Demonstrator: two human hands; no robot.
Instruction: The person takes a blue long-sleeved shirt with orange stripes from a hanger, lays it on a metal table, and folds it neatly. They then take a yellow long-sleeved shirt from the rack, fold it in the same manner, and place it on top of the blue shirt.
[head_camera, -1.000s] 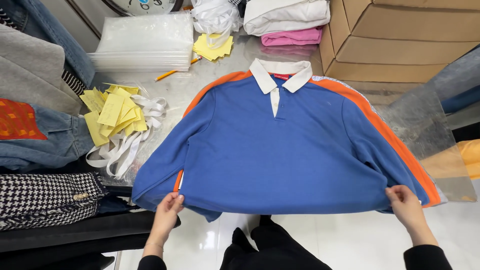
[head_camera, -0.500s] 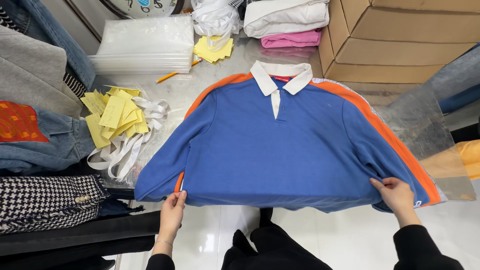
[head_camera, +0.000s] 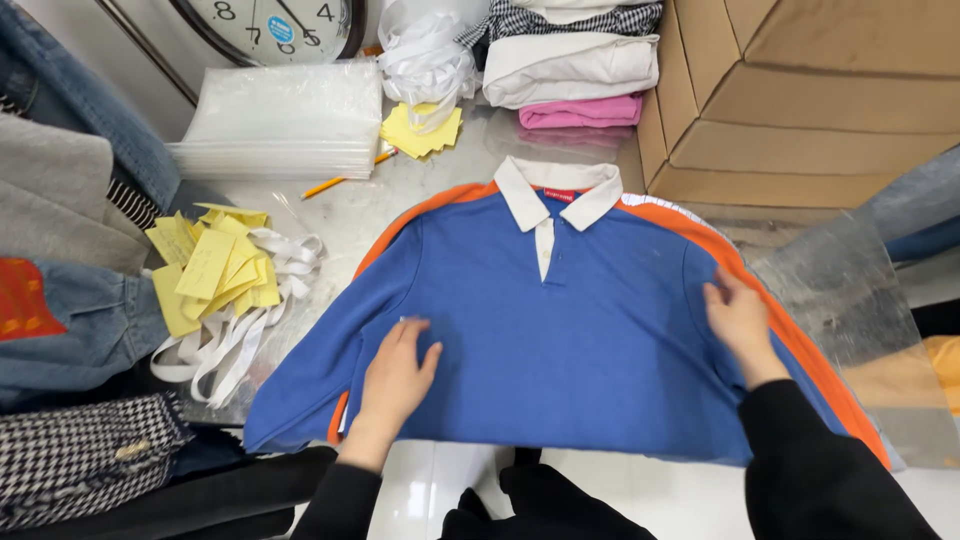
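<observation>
A blue polo shirt (head_camera: 560, 330) with a white collar and orange sleeve stripes lies face up on the grey table (head_camera: 360, 215), its hem hanging over the near edge. My left hand (head_camera: 395, 375) rests flat on the lower left of the shirt's front, fingers spread. Over by the orange stripe, my right hand (head_camera: 738, 318) presses flat on the shirt's right side. Neither hand grips anything.
Yellow paper tags (head_camera: 210, 270) and white straps (head_camera: 235, 345) lie left of the shirt. A stack of clear bags (head_camera: 280, 120), a pencil (head_camera: 335, 180), folded white and pink garments (head_camera: 575, 85) and cardboard boxes (head_camera: 800, 90) stand behind. Jeans and checked cloth (head_camera: 80, 460) pile at left.
Both hands have let go of the shirt's hem corners and moved up onto its front. The shirt now lies flatter and farther onto the table.
</observation>
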